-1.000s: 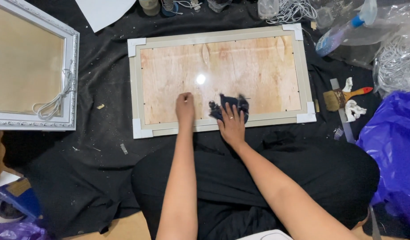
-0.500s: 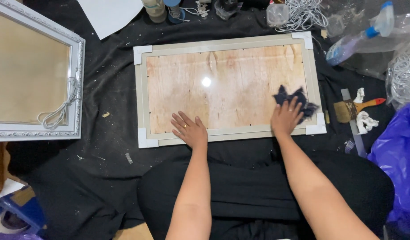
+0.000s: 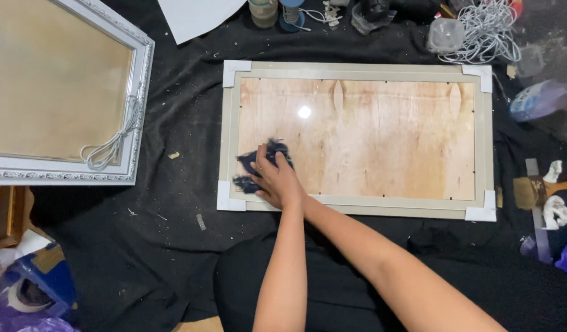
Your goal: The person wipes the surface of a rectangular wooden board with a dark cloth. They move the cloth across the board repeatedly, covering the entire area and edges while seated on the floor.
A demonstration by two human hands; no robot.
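Here, a dark blue cloth is bunched under the closed right hand on the glass at the lower left corner of the pale picture frame, in the middle of the picture. The left hand is hidden where the wrists cross, so its state cannot be told. The cloth is judged soft and light. The glass is judged slippery and fragile, and the frame best taken by its stiff rim. Half a second earlier the cloth was pressed at the frame's right edge.

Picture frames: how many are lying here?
2. A grey frame with pale corner protectors lies in the middle on the black cloth; a white ornate frame lies at the left, partly cut off. More may sit out of view.
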